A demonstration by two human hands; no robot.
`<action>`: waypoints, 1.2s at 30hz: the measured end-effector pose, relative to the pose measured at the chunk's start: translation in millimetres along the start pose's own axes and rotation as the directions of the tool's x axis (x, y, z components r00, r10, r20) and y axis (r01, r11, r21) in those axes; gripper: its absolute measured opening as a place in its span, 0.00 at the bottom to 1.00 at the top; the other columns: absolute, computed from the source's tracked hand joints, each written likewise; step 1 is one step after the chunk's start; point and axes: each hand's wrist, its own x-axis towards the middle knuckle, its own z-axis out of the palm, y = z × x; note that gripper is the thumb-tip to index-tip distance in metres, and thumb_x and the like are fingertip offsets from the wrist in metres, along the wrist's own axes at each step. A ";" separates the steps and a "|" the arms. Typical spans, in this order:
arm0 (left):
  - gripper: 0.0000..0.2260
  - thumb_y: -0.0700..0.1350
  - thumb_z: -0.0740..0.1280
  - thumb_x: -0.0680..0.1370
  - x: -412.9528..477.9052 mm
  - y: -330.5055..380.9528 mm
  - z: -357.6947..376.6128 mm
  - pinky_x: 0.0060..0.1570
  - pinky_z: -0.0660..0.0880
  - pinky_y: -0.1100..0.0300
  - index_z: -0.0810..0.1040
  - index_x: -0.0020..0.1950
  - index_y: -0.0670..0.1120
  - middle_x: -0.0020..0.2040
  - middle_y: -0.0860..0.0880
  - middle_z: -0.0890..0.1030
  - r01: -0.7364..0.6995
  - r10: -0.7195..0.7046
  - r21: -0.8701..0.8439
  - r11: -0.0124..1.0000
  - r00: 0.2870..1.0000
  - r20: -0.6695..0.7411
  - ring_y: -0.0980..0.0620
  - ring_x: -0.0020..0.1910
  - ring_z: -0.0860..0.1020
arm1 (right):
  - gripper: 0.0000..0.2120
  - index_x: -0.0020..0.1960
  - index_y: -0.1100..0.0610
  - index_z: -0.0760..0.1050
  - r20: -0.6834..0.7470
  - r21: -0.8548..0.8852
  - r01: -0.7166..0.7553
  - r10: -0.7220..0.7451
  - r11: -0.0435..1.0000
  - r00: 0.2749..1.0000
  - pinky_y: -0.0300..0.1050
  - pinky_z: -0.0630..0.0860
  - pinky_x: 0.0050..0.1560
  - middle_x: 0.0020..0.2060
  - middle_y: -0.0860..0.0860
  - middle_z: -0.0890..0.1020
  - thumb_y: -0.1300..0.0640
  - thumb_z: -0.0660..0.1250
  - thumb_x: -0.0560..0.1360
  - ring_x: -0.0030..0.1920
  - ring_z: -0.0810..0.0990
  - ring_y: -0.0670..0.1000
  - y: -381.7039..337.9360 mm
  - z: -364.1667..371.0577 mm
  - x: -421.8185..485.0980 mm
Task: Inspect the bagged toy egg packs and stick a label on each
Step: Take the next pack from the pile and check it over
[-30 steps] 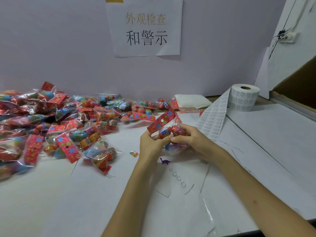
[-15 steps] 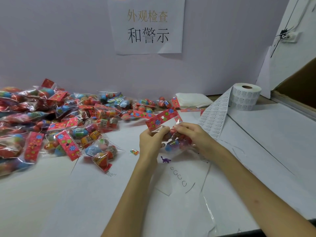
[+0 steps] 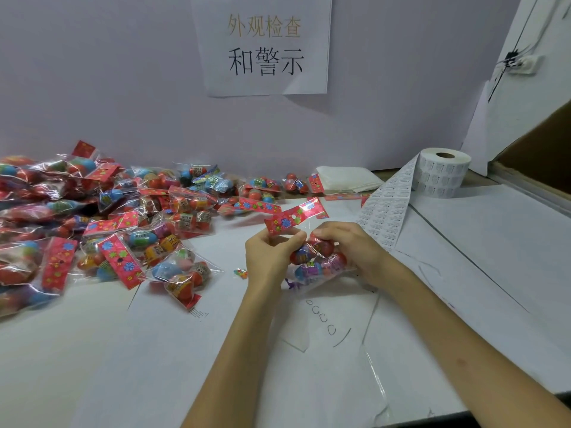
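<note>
A: What lies nearest?
B: White paper covering the table, with a crinkled scrap of clear film and some pen marks between the arms.
A: And the hands?
B: Both hold one egg pack just above the middle of the table. The left hand pinches the bag beneath its red header card. The right hand curls its fingers over the eggs, hiding the pack's right side.
A: Anything under it?
B: A small purple toy, partly behind the bag, and a colourful scrap to the left.
A: Further out?
B: A pile of packs fills the left. A label strip runs from beside the right hand back to its roll. A folded white stack lies by the wall, under a paper sign.
</note>
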 end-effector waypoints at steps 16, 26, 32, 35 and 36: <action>0.04 0.44 0.73 0.79 -5.6 5.7 1.6 0.32 0.79 0.65 0.83 0.44 0.51 0.37 0.54 0.87 -0.053 0.052 -0.061 0.997 0.999 -0.012 0.54 0.37 0.86 | 0.11 0.47 0.62 0.84 -0.094 -0.068 -0.015 0.009 0.998 0.996 0.58 0.79 0.53 0.46 0.61 0.85 0.59 0.64 0.80 0.48 0.83 0.59 -0.9 -3.2 -0.1; 0.04 0.44 0.73 0.79 -6.0 3.3 4.1 0.32 0.78 0.65 0.84 0.45 0.51 0.37 0.53 0.87 -0.091 0.091 -0.051 0.995 0.996 0.008 0.55 0.37 0.86 | 0.05 0.42 0.58 0.84 -0.053 -0.057 -0.015 0.012 0.998 0.999 0.51 0.82 0.47 0.38 0.56 0.83 0.59 0.73 0.76 0.43 0.83 0.56 -3.9 -3.6 -4.0; 0.03 0.45 0.72 0.80 -6.9 4.4 5.2 0.33 0.79 0.65 0.84 0.51 0.46 0.41 0.48 0.88 -0.062 0.065 -0.084 0.995 0.997 0.035 0.50 0.40 0.87 | 0.07 0.37 0.53 0.83 -0.058 -0.015 -0.060 0.059 0.998 0.997 0.55 0.80 0.48 0.39 0.55 0.81 0.60 0.74 0.74 0.43 0.82 0.56 -4.7 -5.1 -3.7; 0.03 0.46 0.72 0.80 -6.0 3.5 4.3 0.35 0.80 0.65 0.83 0.51 0.49 0.44 0.48 0.88 -0.065 0.067 -0.108 0.992 0.998 0.012 0.51 0.42 0.87 | 0.04 0.39 0.56 0.83 -0.106 -0.020 -0.028 0.025 0.999 0.994 0.49 0.80 0.43 0.37 0.55 0.81 0.58 0.76 0.71 0.40 0.81 0.54 -4.6 -4.4 -2.9; 0.03 0.46 0.73 0.79 -4.6 2.9 2.6 0.37 0.80 0.65 0.82 0.51 0.49 0.45 0.49 0.88 -0.101 0.099 -0.096 0.990 0.995 -0.028 0.53 0.43 0.87 | 0.04 0.39 0.57 0.83 -0.165 -0.007 -0.012 0.011 1.000 0.986 0.46 0.80 0.39 0.35 0.54 0.82 0.59 0.76 0.72 0.38 0.81 0.52 -4.7 -4.2 -2.1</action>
